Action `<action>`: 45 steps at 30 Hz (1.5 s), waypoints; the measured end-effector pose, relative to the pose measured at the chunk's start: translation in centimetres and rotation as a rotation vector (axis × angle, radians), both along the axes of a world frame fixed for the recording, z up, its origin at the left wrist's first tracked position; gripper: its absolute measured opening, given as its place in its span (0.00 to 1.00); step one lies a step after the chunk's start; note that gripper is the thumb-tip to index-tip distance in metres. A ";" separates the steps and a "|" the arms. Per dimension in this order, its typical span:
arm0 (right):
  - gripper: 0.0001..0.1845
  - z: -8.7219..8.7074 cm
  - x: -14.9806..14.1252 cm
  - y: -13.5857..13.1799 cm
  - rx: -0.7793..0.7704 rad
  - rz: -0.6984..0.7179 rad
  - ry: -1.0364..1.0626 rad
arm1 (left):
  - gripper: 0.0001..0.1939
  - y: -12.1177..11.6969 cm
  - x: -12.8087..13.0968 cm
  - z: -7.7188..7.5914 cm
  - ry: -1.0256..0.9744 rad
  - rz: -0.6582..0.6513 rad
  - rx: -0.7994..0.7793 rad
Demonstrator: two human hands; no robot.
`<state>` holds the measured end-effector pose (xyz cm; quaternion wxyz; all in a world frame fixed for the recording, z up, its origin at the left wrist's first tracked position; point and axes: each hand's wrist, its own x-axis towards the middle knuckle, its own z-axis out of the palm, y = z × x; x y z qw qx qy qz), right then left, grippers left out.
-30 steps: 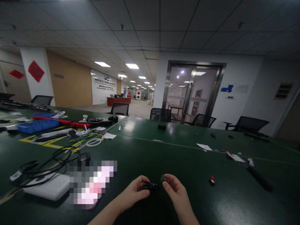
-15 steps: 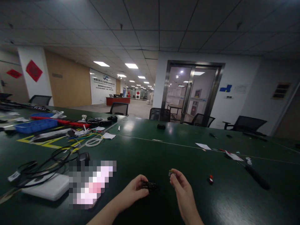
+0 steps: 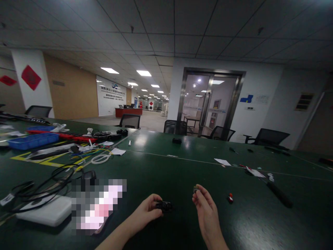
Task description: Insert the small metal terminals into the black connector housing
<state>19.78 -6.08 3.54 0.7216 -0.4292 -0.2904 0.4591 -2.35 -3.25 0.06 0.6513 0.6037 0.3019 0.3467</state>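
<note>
My left hand (image 3: 148, 210) grips the near end of a small black part (image 3: 164, 206) between thumb and fingers, low over the green table (image 3: 145, 170). The part has an uneven outline; its exact kind I cannot make out. To the right, my right hand (image 3: 206, 210) pinches a tiny greyish piece (image 3: 196, 189) between thumb and fingertips, and the fingers cover much of it. The two held pieces are apart from each other. A small red and orange object (image 3: 230, 198) lies on the table to the right of my right hand.
A pixelated bright flat object (image 3: 102, 206) lies at left, beside a white box (image 3: 48, 210) with black cables (image 3: 39, 191). Farther left are a blue tray (image 3: 33, 140) and a white coil (image 3: 101, 159). At right lies a black-handled tool (image 3: 279, 194).
My right hand has moved slightly right and up with the tiny piece, away from the black part. The black part has turned a little in my left hand. The view has shifted slightly.
</note>
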 end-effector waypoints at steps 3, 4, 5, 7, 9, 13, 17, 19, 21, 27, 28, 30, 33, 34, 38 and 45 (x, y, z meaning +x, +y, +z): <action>0.21 0.2 0.4 0.0 -0.003 -0.013 0.018 | 0.15 -0.2 0.1 0.5 0.009 -0.001 -0.010; 0.20 0.1 0.5 0.0 -0.003 -0.021 0.015 | 0.15 -0.3 0.1 0.7 0.011 0.004 -0.009; 0.20 0.1 0.7 0.1 -0.001 -0.029 0.010 | 0.15 -0.3 0.2 0.8 0.013 0.011 -0.008; 0.20 -0.1 1.0 0.2 0.008 -0.039 0.004 | 0.15 -0.3 0.2 0.9 0.024 0.018 -0.007; 0.20 -0.3 1.2 0.4 0.016 -0.044 0.011 | 0.14 -0.2 0.2 0.7 0.036 0.023 -0.002; 0.19 -0.3 1.3 0.5 0.023 -0.054 0.062 | 0.13 0.2 0.1 -0.3 0.034 0.021 0.027; 0.18 0.2 1.0 0.2 0.005 -0.054 0.098 | 0.14 0.4 0.0 -0.9 0.021 0.027 0.033; 0.18 0.2 0.9 0.2 0.002 -0.053 0.089 | 0.15 0.4 0.0 -0.8 0.014 0.019 0.031; 0.18 0.1 1.0 0.2 0.002 -0.049 0.064 | 0.15 0.3 0.1 -0.6 0.008 0.009 0.026; 0.18 -0.5 1.3 0.4 0.009 -0.027 0.027 | 0.16 -0.1 0.1 0.4 0.007 -0.007 0.011; 0.18 -0.6 1.3 0.5 0.009 -0.028 0.015 | 0.16 -0.2 0.1 0.5 0.018 -0.005 0.005; 0.18 -0.6 1.3 0.5 0.009 -0.036 -0.006 | 0.16 -0.4 0.2 0.9 0.040 -0.004 -0.002; 0.18 -0.6 1.3 0.5 0.003 -0.035 -0.013 | 0.16 -0.5 0.2 1.3 0.055 -0.007 -0.004; 0.18 -0.6 1.3 0.4 0.001 -0.031 -0.012 | 0.16 -0.5 0.2 1.3 0.056 -0.005 -0.008; 0.17 -0.4 1.0 0.3 0.001 -0.016 0.011 | 0.15 -0.6 0.2 1.4 0.061 -0.003 -0.017; 0.19 -0.5 0.6 0.4 0.002 -0.024 -0.020 | 0.16 -0.2 0.4 0.6 0.008 0.010 0.014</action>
